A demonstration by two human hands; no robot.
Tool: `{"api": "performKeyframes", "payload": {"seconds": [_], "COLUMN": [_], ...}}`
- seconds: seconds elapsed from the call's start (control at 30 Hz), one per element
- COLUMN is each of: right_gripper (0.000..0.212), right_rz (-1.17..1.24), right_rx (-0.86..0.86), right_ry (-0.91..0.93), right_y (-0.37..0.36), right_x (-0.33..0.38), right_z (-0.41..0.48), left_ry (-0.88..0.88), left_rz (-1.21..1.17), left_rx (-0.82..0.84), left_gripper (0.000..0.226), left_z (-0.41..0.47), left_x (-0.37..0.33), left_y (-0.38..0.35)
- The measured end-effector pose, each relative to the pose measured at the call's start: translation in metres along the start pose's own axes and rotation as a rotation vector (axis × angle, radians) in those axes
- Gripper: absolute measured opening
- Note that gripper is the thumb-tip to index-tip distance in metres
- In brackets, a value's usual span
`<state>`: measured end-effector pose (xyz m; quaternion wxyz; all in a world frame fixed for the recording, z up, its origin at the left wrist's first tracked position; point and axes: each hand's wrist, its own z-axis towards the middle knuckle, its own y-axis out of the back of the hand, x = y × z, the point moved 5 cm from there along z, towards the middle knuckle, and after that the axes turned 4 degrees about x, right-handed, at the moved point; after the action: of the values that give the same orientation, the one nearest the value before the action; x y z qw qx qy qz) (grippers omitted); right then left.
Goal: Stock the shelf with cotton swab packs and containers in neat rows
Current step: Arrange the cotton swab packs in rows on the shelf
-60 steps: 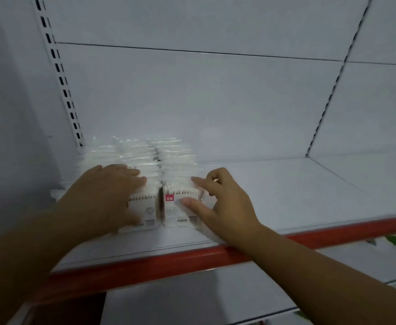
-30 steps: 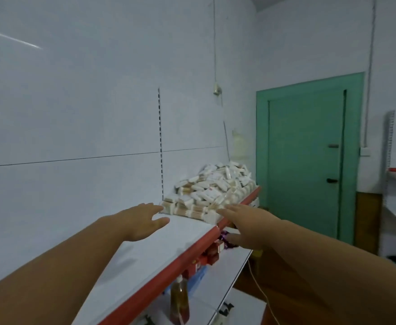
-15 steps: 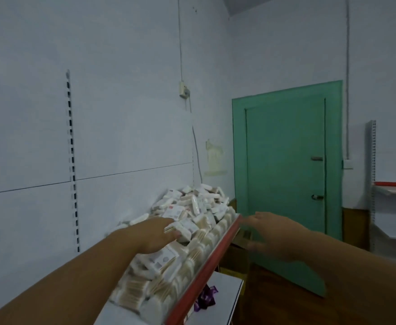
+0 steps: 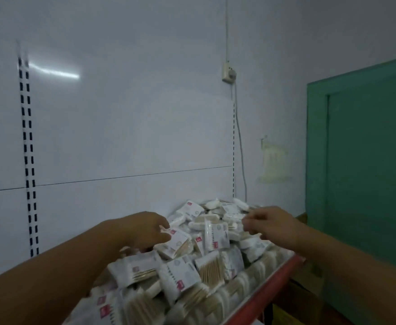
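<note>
A person's left forearm rises from the lower left corner past a slotted upright (image 4: 28, 160) on the white back panel (image 4: 122, 127). The left hand (image 4: 145, 229) is bent down at the wrist over a heap of cotton swab packs (image 4: 192, 266). Its fingers curl onto the pile, the fingertips touching a pack with a red label (image 4: 179, 240). Motion blur makes it impossible to tell whether that pack is grasped or only touched.

The packs lie jumbled, tilted every way, on a shelf with a red front edge (image 4: 274, 279). The lowest ones are cut off by the bottom of the frame and their print is too soft to read.

The right arm enters from the lower right corner. The right hand (image 4: 272, 225) hovers over the far side of the heap with its fingers loosely bent and nothing seen in them. Its outline is smeared.

Above, a wall socket (image 4: 228, 73) trails a cable (image 4: 239, 137) down behind the pile. A green door (image 4: 368, 160) is cut off at the right, and the floor below it is dim.
</note>
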<state>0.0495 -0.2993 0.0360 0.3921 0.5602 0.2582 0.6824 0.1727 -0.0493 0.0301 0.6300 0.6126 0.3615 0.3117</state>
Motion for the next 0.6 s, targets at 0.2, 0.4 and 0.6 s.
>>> {"api": "performKeyframes", "payload": {"seconds": [0.2,0.4,0.6], "right_gripper": [0.013,0.03,0.031], "right_rz": [0.026,-0.254,-0.629], "right_rx": [0.049,0.228,0.463], "right_ry": [0.258,0.406,0.567], "right_y": [-0.039,-0.098,-0.131], "right_x": [0.038,0.053,0.066], "right_z": [0.115,0.201,0.244], "left_ry": [0.058,0.083,0.199], "left_rz": [-0.029,-0.13,-0.187], "left_rx": [-0.034,-0.141,-0.261], "left_gripper": [0.043,0.034,0.027], "left_z": [0.038,0.077,0.093], "left_x": [0.025,0.059,0.078], "left_y": [0.011,0.02,0.021]}}
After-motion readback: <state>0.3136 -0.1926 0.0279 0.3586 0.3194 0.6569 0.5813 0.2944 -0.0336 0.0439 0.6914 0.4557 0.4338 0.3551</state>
